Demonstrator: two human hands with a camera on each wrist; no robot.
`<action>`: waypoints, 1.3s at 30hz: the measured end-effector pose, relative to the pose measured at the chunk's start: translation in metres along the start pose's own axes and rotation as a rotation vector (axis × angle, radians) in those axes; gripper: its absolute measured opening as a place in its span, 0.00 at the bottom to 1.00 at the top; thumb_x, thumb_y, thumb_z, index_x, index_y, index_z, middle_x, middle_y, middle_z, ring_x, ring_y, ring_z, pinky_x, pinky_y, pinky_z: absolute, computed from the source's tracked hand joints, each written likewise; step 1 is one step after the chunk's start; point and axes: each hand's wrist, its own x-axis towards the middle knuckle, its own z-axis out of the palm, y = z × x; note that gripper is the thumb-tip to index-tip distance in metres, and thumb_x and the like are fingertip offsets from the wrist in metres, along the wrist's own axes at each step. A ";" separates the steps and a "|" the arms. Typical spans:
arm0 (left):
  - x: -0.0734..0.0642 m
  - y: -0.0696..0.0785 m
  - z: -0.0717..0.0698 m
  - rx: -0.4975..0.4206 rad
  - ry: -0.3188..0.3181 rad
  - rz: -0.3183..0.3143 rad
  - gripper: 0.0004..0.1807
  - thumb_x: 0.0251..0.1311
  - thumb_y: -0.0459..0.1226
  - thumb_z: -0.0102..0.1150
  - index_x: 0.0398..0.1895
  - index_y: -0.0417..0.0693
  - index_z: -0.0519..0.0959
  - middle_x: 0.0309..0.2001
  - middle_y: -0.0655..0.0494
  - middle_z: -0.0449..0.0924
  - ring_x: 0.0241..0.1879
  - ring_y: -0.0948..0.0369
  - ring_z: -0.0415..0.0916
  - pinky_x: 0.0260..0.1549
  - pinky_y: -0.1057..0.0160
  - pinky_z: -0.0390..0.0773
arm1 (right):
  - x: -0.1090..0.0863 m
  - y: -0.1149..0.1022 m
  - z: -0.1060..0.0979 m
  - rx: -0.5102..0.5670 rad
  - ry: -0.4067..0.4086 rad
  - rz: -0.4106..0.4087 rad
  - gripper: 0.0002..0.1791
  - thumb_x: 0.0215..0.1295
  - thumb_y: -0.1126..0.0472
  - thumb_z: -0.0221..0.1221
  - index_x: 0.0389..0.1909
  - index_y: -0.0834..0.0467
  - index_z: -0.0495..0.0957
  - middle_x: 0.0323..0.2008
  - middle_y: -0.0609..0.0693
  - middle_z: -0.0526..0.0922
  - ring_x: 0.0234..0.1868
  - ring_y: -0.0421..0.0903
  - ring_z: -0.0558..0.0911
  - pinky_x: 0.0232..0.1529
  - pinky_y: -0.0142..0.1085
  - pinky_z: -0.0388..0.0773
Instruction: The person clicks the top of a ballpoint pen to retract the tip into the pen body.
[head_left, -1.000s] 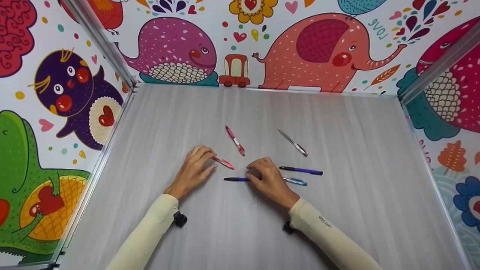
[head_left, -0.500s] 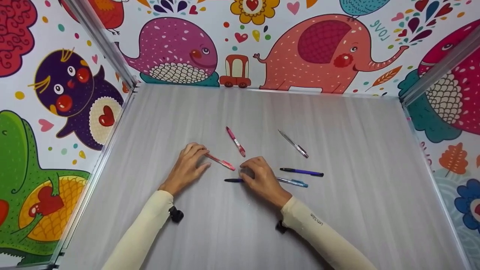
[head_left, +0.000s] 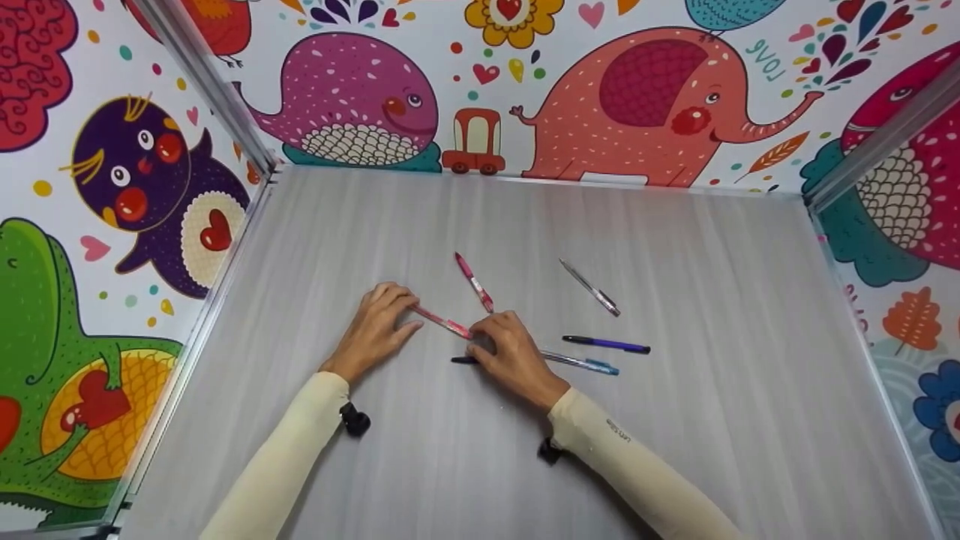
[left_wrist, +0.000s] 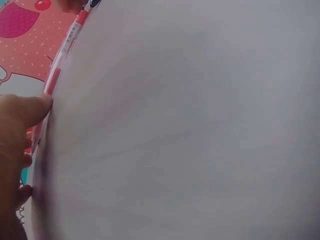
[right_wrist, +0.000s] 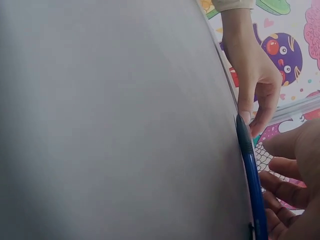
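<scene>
My left hand (head_left: 375,326) lies over the table with its fingertips at the left end of a red pen (head_left: 444,320); the thumb stands apart from that pen in the head view. My right hand (head_left: 514,356) hovers at the red pen's other end, fingers loosely bent. Beneath the right hand lies a blue pen (right_wrist: 255,185) with a dark grip; in the head view only its black tip (head_left: 463,360) shows. A clear pen with a light blue clip (head_left: 589,364) emerges from under the right hand, its left part hidden.
A second red pen (head_left: 474,281) lies behind the hands. Further right are a clear pen with a dark red end (head_left: 590,286) and a blue-purple pen (head_left: 607,344). Printed cartoon walls and metal rails (head_left: 217,300) border the grey table (head_left: 450,465).
My left hand has drawn back to the left, uncovering more of the red pen. My right hand has moved left to that pen's near end, showing more of the light blue one.
</scene>
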 end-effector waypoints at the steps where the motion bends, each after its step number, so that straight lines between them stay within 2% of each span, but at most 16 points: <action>1: 0.001 0.000 0.000 0.000 -0.008 -0.004 0.20 0.63 0.36 0.81 0.54 0.36 0.87 0.54 0.44 0.86 0.59 0.43 0.77 0.64 0.36 0.73 | 0.000 0.000 0.001 -0.002 0.001 0.004 0.11 0.69 0.62 0.76 0.49 0.58 0.89 0.46 0.50 0.89 0.50 0.50 0.80 0.50 0.44 0.81; 7: 0.005 -0.006 0.001 -0.022 -0.030 -0.031 0.21 0.63 0.39 0.81 0.55 0.37 0.88 0.56 0.44 0.85 0.61 0.43 0.76 0.66 0.36 0.72 | 0.002 0.001 0.007 -0.037 0.007 0.007 0.10 0.68 0.61 0.76 0.47 0.58 0.90 0.45 0.49 0.88 0.48 0.50 0.79 0.48 0.44 0.79; 13: 0.004 -0.013 0.002 -0.065 -0.008 -0.024 0.21 0.62 0.39 0.83 0.54 0.39 0.89 0.55 0.44 0.85 0.60 0.44 0.76 0.63 0.35 0.71 | 0.004 -0.001 0.012 -0.091 -0.001 0.036 0.10 0.68 0.60 0.77 0.47 0.57 0.89 0.42 0.49 0.86 0.43 0.49 0.77 0.44 0.42 0.75; 19: 0.006 -0.015 0.003 -0.087 -0.012 -0.036 0.18 0.63 0.41 0.81 0.51 0.40 0.90 0.54 0.44 0.85 0.60 0.44 0.76 0.61 0.35 0.69 | 0.007 -0.005 0.016 -0.118 0.033 0.068 0.10 0.68 0.61 0.77 0.45 0.58 0.88 0.41 0.50 0.87 0.42 0.50 0.79 0.45 0.45 0.77; 24: 0.007 -0.016 0.006 -0.107 0.021 -0.029 0.14 0.65 0.41 0.80 0.48 0.42 0.92 0.52 0.45 0.86 0.58 0.44 0.77 0.57 0.37 0.69 | 0.009 -0.007 0.020 -0.138 0.066 0.088 0.08 0.68 0.63 0.76 0.43 0.58 0.87 0.39 0.50 0.87 0.41 0.50 0.80 0.46 0.46 0.78; 32: 0.009 -0.014 0.004 -0.115 0.035 -0.014 0.08 0.65 0.38 0.78 0.42 0.43 0.94 0.50 0.46 0.88 0.57 0.45 0.78 0.59 0.37 0.70 | 0.011 -0.010 0.018 -0.146 0.064 0.108 0.06 0.70 0.63 0.75 0.40 0.58 0.87 0.38 0.49 0.87 0.40 0.49 0.79 0.44 0.44 0.78; 39: 0.017 -0.002 -0.001 -0.124 0.009 -0.005 0.09 0.67 0.39 0.76 0.43 0.43 0.94 0.50 0.47 0.88 0.59 0.46 0.77 0.65 0.38 0.71 | 0.004 -0.013 0.006 -0.099 0.069 0.101 0.05 0.71 0.64 0.74 0.40 0.58 0.86 0.39 0.49 0.86 0.43 0.49 0.78 0.43 0.42 0.79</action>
